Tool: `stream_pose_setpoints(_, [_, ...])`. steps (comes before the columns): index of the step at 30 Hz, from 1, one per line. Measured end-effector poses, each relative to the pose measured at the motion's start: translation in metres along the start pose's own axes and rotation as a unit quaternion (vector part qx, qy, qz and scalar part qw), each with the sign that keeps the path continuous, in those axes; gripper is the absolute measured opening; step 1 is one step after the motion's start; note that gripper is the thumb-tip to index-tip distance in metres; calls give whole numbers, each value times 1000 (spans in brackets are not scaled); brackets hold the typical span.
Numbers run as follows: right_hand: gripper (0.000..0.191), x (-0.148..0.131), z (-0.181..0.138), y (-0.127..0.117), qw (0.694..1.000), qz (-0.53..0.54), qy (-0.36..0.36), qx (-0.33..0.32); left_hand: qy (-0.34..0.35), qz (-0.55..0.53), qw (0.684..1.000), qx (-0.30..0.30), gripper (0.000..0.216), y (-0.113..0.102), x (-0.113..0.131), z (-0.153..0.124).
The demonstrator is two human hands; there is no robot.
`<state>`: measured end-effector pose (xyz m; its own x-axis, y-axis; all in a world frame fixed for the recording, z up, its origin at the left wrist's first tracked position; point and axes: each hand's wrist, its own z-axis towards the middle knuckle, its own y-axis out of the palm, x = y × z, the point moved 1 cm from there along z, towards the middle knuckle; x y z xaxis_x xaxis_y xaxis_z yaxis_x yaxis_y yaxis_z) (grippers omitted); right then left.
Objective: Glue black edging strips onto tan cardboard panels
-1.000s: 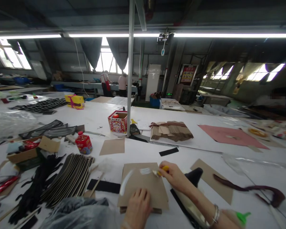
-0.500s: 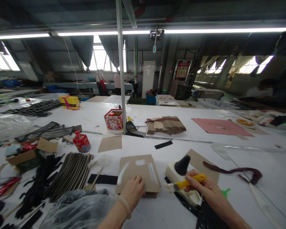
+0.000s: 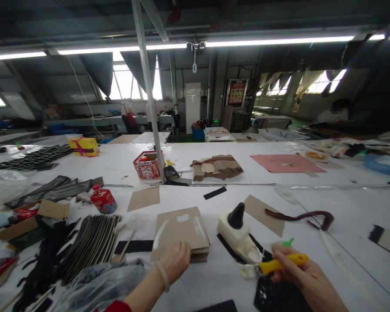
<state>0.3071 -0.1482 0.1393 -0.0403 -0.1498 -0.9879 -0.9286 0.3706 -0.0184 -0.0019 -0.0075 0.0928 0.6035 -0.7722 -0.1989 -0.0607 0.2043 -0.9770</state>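
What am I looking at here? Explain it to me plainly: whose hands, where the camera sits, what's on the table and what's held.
There is no machine here: a person works with two bare hands. The view comes from one camera worn on that person's head, looking forward and down.

The right hand holds a yellow-handled brush, its bristles whitish. The left hand touches the near part of a stack of brownish sheets, whose top sheet carries white streaks.

On the white table, a cream container with a black cone lies right of the stack. Further left are a pile of dark curved strips and a red bottle.
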Motion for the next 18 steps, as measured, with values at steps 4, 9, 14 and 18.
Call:
stream_pose_setpoints(4, [39, -10, 2, 0, 980, -181, -84, 2, -49, -10, 995, 83, 24, -21, -19, 3])
stream_pose_setpoints(9, [44, -16, 1, 23, 932, -339, -123, -30, -188, -39, 954, 228, 22, -69, -59, -10])
stream_pose_setpoints(14, [47, -12, -17, 66, 927, -342, -51, -144, -400, -448, 679, 422, 26, -102, -45, -48])
stream_pose_setpoints(18, [49, -6, -40, 98, 937, -297, -15, -185, -458, -712, 366, 386, 41, -90, 11, -73])
